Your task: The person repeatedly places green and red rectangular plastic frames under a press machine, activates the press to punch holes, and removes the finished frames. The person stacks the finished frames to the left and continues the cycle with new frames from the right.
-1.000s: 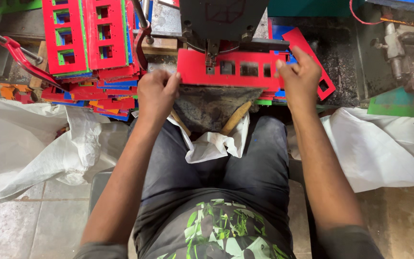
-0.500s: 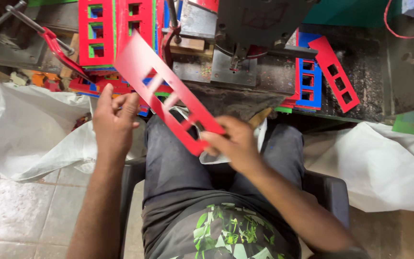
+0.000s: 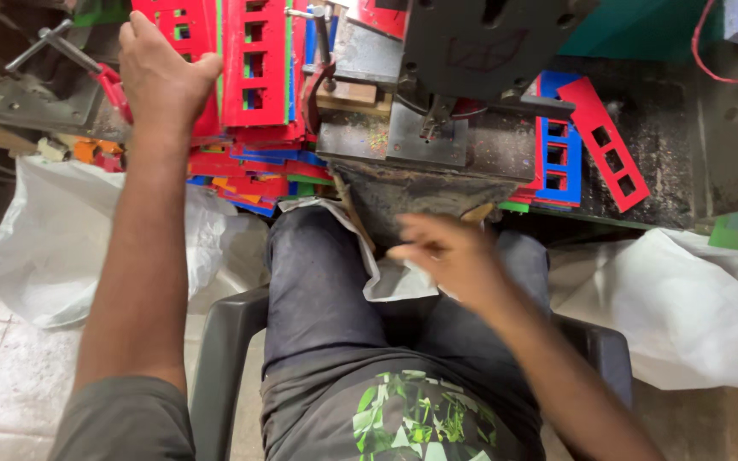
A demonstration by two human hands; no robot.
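Two stacks of punched plastic strips flank a dark press on a cluttered bench, as a seated person works over their lap. Left hand lies on the tall left stack of red, blue and green strips; whether its grip closes on a strip cannot be told, the fingers being hidden behind the hand. Right hand, blurred, hovers empty with fingers apart just below the press's front plate. Nothing lies under the press. To its right, a smaller pile of blue and red strips rests with one red strip askew on top. By the piles' size, most strips look to sit left. White sacks slump on both sides.
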